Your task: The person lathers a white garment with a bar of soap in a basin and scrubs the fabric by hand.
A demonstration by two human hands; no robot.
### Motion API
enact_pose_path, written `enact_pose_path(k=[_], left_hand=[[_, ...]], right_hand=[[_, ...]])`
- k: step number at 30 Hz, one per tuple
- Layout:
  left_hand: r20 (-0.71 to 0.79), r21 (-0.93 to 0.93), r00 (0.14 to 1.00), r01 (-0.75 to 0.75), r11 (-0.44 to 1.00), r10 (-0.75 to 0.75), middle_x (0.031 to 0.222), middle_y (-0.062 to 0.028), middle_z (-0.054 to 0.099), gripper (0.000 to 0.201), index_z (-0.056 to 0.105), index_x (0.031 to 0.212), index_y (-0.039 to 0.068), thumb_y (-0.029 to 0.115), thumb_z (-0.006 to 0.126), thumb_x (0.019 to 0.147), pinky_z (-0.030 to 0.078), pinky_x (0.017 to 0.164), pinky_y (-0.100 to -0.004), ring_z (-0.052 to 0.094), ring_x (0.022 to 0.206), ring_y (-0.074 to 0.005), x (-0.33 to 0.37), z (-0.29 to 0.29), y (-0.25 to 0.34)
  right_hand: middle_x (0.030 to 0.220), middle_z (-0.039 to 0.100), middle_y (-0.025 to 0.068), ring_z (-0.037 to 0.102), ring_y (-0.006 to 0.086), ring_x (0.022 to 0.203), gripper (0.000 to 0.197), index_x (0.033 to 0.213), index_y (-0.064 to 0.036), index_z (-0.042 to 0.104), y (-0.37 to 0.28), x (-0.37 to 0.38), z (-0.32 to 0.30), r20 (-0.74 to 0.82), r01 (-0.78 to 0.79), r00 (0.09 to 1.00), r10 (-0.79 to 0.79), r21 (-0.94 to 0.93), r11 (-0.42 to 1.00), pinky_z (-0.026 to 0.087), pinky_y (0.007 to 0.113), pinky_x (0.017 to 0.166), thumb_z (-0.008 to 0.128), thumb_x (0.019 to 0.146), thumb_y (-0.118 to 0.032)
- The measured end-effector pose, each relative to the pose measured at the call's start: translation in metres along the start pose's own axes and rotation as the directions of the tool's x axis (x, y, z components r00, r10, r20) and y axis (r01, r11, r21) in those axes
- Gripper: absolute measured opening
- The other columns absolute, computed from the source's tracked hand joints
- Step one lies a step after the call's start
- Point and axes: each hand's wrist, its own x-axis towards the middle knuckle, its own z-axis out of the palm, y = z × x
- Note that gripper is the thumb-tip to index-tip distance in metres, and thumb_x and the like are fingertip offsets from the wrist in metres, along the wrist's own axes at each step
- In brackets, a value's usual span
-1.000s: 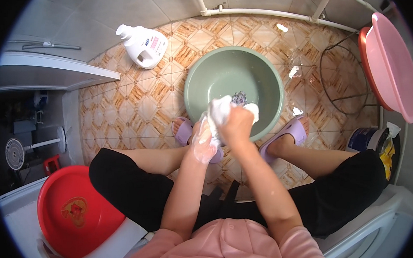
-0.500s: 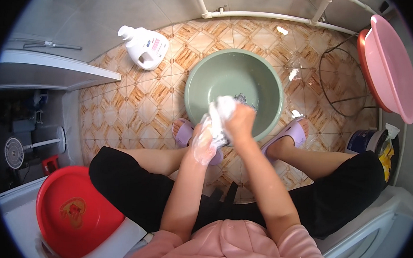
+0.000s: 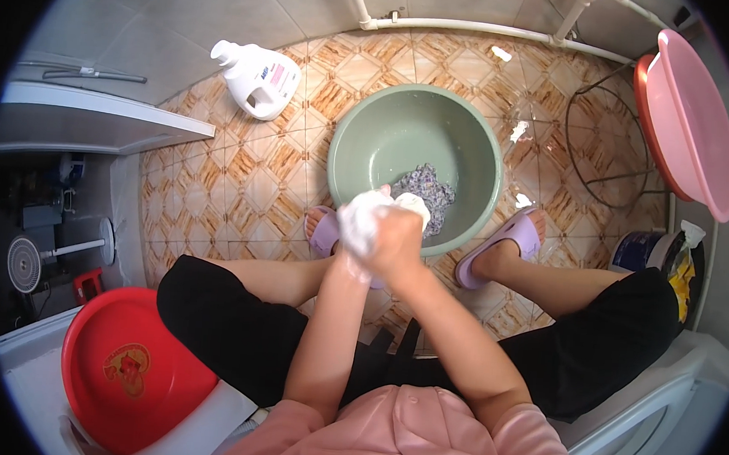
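My two hands are pressed together over the near rim of a green basin (image 3: 482, 210). Thick white suds coat my left hand (image 3: 359, 230), and its fingers are mostly hidden. My right hand (image 3: 399, 240) is closed against it, slightly blurred. A white soapy cloth (image 3: 414, 205) is bunched between them and pokes out above my right fist. In the basin, just beyond my hands, lies a crumpled grey-purple patterned cloth (image 3: 428, 195), wet-looking.
A white detergent jug (image 3: 260, 85) stands on the tiled floor at the far left. Pink basin (image 3: 695, 124) leans at the right above a wire ring stand (image 3: 574, 149). A red basin (image 3: 130, 380) is by my left knee. Foam bits (image 3: 519, 131) dot the floor.
My hands have moved slightly left and nearer to me, folding closer together around the white cloth. More of the patterned cloth in the basin now shows.
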Motion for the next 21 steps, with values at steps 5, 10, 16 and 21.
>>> enact_pose_path(k=[5,10,16,21], left_hand=[[-0.260,-0.623,0.944,-0.004,0.782,-0.202,0.086,-0.0030,0.054,0.015,0.053,0.096,0.003,0.017,0.049,0.090,0.045,0.070,-0.0271,0.055,0.080,-0.0121,0.002,0.009,0.009],[-0.336,-0.757,0.850,0.012,0.653,-0.406,0.098,-0.0053,0.056,0.025,0.049,0.111,0.003,0.020,0.043,0.094,0.047,0.075,-0.0259,0.056,0.086,-0.0141,0.005,0.017,-0.010],[-0.256,-0.773,0.937,-0.345,0.533,0.235,0.110,-0.0080,0.055,0.030,0.048,0.118,0.003,0.017,0.043,0.092,0.046,0.085,-0.0292,0.055,0.100,-0.0150,-0.016,-0.014,-0.055],[-0.302,-0.572,0.941,-0.049,0.819,-0.155,0.111,-0.0100,0.055,0.038,0.044,0.122,0.000,0.017,0.050,0.089,0.046,0.085,-0.0281,0.055,0.102,-0.0184,-0.009,0.031,0.020]], right_hand=[[0.053,0.055,0.0150,0.055,0.0295,0.047,0.022,0.059,-0.0047,0.058,0.005,0.006,-0.010,0.102,-0.135,0.986,0.135,-0.007,0.991,0.043,0.040,0.046,0.065,0.068,-0.023],[0.054,0.056,0.0099,0.054,0.0266,0.045,0.019,0.063,-0.0078,0.061,0.012,0.009,-0.009,0.163,-0.223,0.965,0.206,0.098,0.970,0.044,0.038,0.046,0.061,0.076,-0.022],[0.054,0.053,0.0120,0.056,0.0266,0.049,0.010,0.060,-0.0099,0.057,-0.050,0.000,-0.003,0.150,0.020,0.987,-0.052,0.208,0.978,0.045,0.038,0.048,0.063,0.065,-0.017],[0.052,0.053,0.0113,0.055,0.0263,0.047,0.017,0.060,-0.0081,0.059,0.015,0.016,-0.019,0.032,-0.233,0.972,0.232,0.024,0.972,0.043,0.037,0.043,0.062,0.073,-0.019]])
